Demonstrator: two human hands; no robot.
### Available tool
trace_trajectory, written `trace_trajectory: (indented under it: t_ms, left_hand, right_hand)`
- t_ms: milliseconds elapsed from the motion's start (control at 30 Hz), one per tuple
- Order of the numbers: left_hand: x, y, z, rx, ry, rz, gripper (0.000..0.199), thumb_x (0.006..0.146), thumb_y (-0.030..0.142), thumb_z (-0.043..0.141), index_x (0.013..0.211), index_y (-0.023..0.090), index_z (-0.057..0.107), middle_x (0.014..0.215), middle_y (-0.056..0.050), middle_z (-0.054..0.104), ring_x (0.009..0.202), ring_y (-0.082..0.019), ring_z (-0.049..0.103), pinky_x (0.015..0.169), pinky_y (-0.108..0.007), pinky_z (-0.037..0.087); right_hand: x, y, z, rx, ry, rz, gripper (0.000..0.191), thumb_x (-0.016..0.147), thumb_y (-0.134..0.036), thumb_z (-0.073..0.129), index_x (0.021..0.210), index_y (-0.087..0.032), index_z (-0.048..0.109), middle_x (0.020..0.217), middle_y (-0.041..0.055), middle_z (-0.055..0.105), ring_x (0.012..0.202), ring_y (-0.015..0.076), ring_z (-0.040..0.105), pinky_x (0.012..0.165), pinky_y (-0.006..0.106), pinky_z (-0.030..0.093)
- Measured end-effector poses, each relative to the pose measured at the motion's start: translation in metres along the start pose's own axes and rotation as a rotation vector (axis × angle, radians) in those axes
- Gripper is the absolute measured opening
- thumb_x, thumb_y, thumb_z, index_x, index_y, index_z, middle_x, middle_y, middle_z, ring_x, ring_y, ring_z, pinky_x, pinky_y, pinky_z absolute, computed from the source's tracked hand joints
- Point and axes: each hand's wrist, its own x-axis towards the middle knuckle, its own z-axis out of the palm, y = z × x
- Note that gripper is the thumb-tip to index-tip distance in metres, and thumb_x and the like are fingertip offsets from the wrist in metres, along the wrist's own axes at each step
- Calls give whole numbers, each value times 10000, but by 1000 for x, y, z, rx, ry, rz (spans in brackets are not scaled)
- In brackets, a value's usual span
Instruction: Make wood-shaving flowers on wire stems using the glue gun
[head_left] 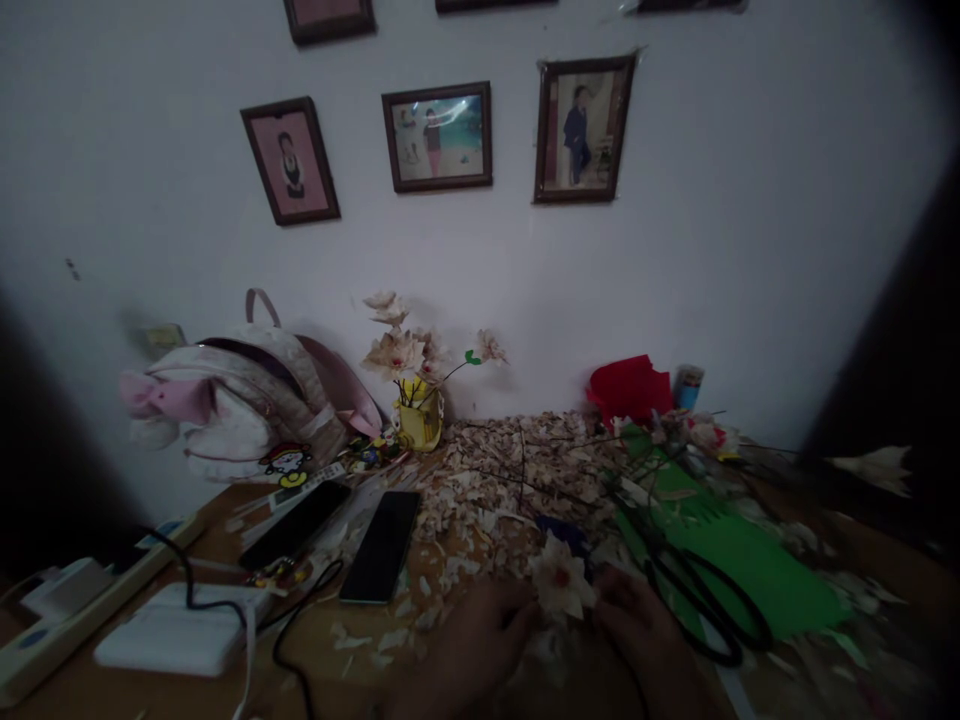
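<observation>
- My left hand (480,650) and my right hand (630,620) are curled closed on either side of a pale paper flower (561,580), gripping it above the counter (360,640); the fingers are dim, partly hidden.
- Black-handled scissors (705,610) lie on green paper (750,570), just beside my right hand.
- Paper scraps (502,490) cover the counter ahead.
- A yellow holder (420,420) contains more paper flowers (394,350).

Left hand (480,645), right hand (634,620) — close together, curled

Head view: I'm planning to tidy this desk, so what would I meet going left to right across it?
Power strip → white box → front phone → flower → scissors
</observation>
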Motion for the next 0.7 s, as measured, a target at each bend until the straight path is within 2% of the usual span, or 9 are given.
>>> trace_trajectory:
  t_ms: [100, 267, 467, 700]
  left_hand:
    - [-4, 1, -9, 135, -15, 83, 284, 839, 250, 387, 701, 186, 626, 675, 13, 643, 611, -111, 541, 524, -210, 300]
    - [-6, 3, -23, 335, -12, 152, 281, 851, 259, 379, 701, 198, 608, 658, 0, 660, 565, -113, 553, 477, -238, 241]
    - [-9, 6, -30, 512, 22, 146, 254, 844, 249, 386, 715, 208, 601, 679, -32, 693, 582, -142, 600, 474, -262, 220]
    - [-9, 11, -32, 570, 32, 157, 281, 860, 275, 371, 730, 203, 609, 689, -49, 702, 581, -147, 616, 459, -269, 193]
  right_hand:
    - [-3, -2, 0, 11, -13, -7, 262, 513, -310, 741, 696, -216, 579, 662, -35, 597, 659, 155, 567, 597, 241, 468]
    - [-3, -3, 1, -68, -14, -57, 265, 521, -367, 748, 651, -202, 586, 632, -22, 589, 634, 159, 560, 583, 251, 466]
    - [-6, -4, 0, -57, -99, -49, 279, 581, -404, 736, 734, -209, 607, 737, 2, 644, 720, 174, 599, 660, 257, 485]
    - [-3, 0, -1, -41, -74, -74, 303, 539, -392, 769, 714, -211, 599, 700, -9, 647, 682, 158, 602, 626, 236, 482]
